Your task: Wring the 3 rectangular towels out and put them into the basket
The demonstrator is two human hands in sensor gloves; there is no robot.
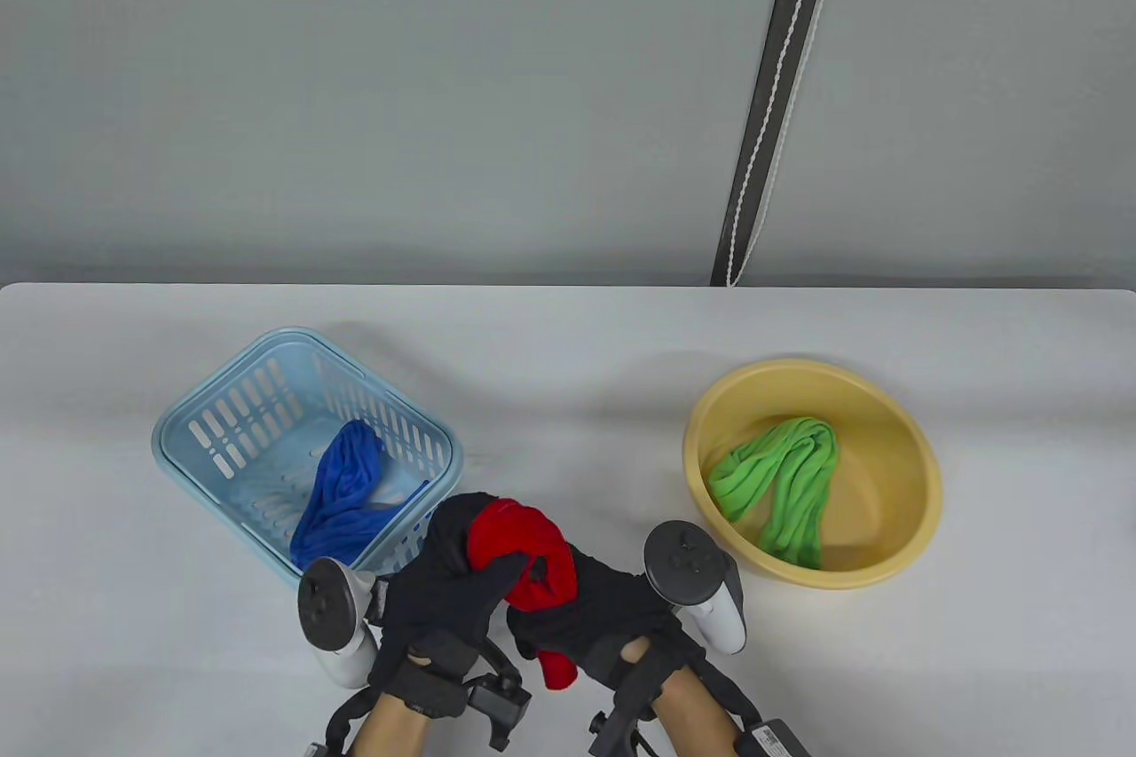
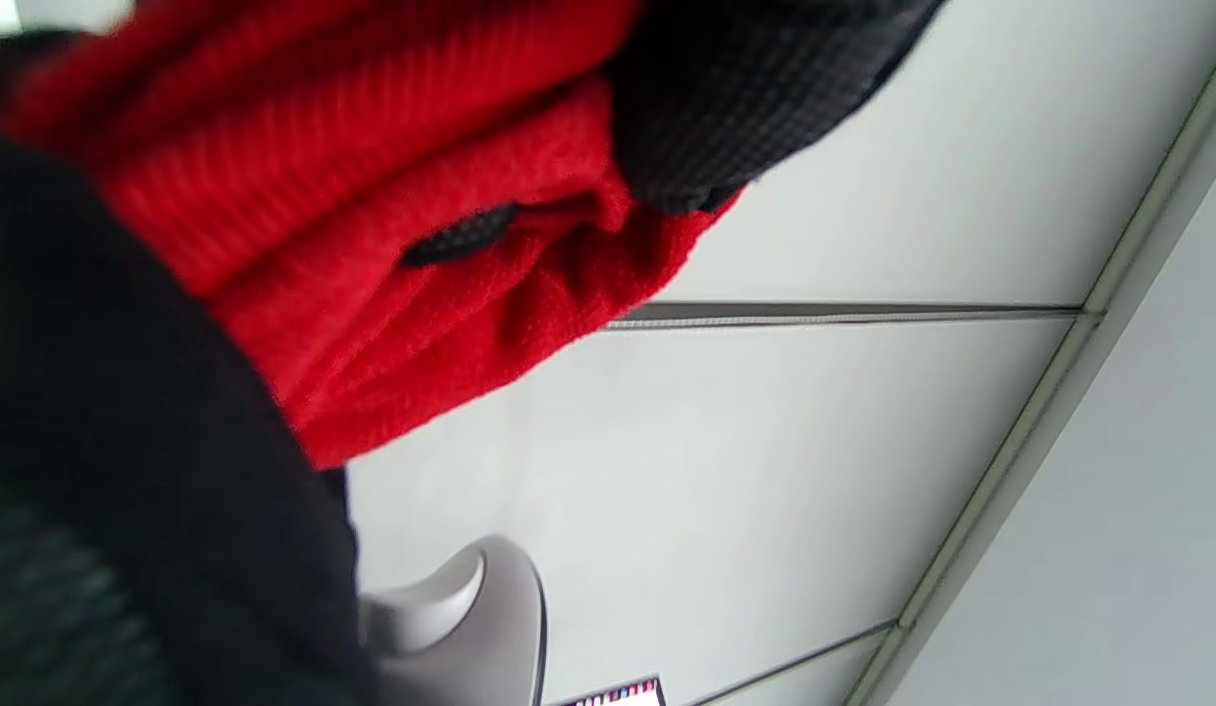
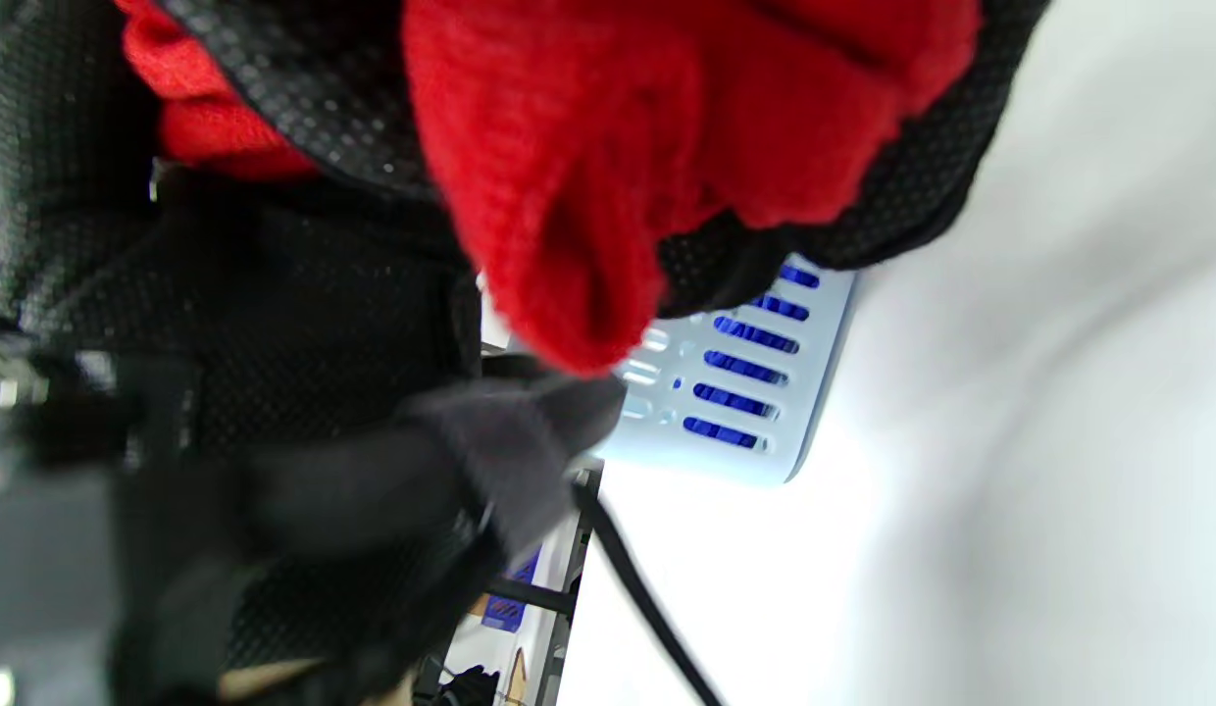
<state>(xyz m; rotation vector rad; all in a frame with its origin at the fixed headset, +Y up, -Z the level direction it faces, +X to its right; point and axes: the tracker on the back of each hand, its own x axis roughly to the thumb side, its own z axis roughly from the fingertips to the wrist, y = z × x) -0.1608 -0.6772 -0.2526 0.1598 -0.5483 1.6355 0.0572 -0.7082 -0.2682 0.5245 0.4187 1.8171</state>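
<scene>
A twisted red towel (image 1: 524,557) is held above the table's front middle, gripped by both hands. My left hand (image 1: 453,566) curls round its upper end, my right hand (image 1: 603,615) round its lower end, and a red tail (image 1: 557,670) hangs out below. Both wrist views show the red towel (image 2: 373,216) (image 3: 618,147) bunched inside gloved fingers. A blue towel (image 1: 342,495) lies in the light blue basket (image 1: 222,429) at left. A green towel (image 1: 785,477) lies in the yellow basin (image 1: 905,473) at right.
The basket's slotted corner (image 3: 755,382) shows just behind the red towel in the right wrist view. The white table (image 1: 568,349) ends at a grey wall behind. A dark strap with a white cord (image 1: 772,109) hangs on the wall at right.
</scene>
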